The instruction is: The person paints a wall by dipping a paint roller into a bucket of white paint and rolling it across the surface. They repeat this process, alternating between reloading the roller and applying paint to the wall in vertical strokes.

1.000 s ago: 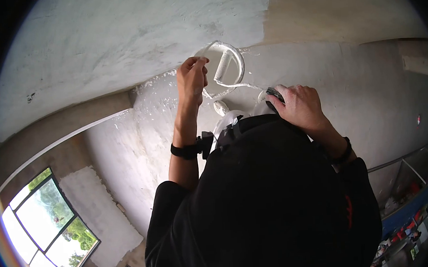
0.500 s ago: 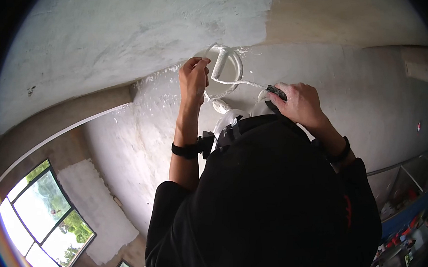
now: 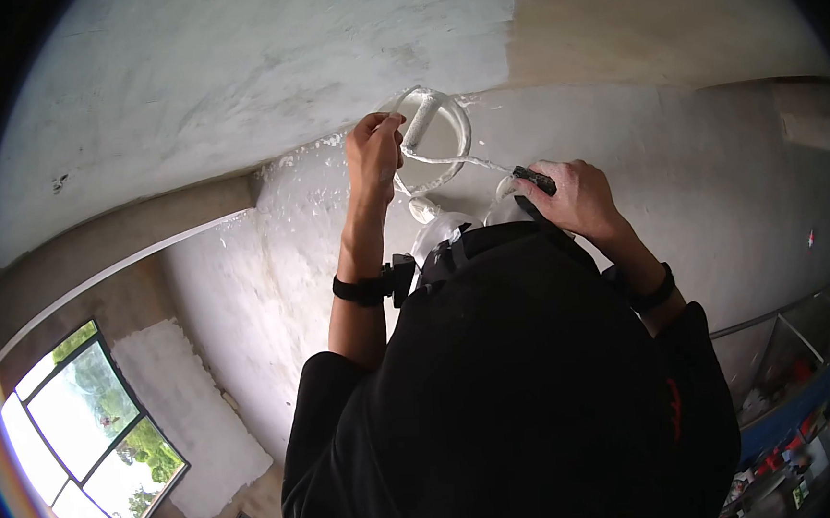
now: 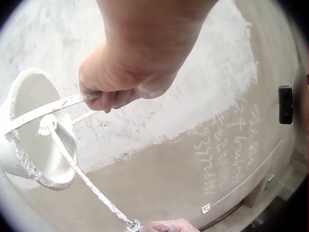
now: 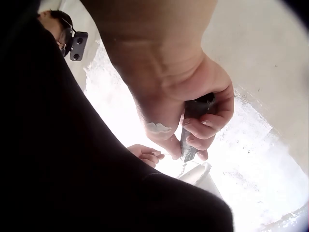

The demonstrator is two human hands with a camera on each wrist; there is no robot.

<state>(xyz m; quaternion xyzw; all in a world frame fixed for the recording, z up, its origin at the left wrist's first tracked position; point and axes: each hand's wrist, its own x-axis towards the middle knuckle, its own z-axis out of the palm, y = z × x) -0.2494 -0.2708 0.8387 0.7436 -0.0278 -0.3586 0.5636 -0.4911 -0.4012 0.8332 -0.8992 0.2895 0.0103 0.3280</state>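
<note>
A white-coated bucket (image 3: 448, 175) hangs by its bail handle (image 4: 53, 107), which my left hand (image 3: 373, 156) (image 4: 130, 72) grips with curled fingers. My right hand (image 3: 576, 198) (image 5: 193, 106) is wrapped around the dark handle (image 3: 535, 179) (image 5: 191, 129) of a paint roller. From that handle a white-caked metal rod (image 4: 89, 183) runs to the bucket. In the head view the roller's white sleeve (image 3: 424, 121) lies over the bucket's mouth; the left wrist view shows its end inside the rim (image 4: 25, 162).
Below the hands are white shoes (image 3: 423, 209) on a speckled grey surface (image 3: 286, 210). Windows (image 3: 89, 407) are at the lower left, and a metal railing (image 3: 801, 336) is at the lower right. Pale coating covers part of a wall (image 4: 193, 113) bearing handwritten marks.
Over the last second, the roller sleeve has shifted slightly left across the bucket's mouth, and the right hand has moved a little left. The left hand keeps its grip nearly in place.
</note>
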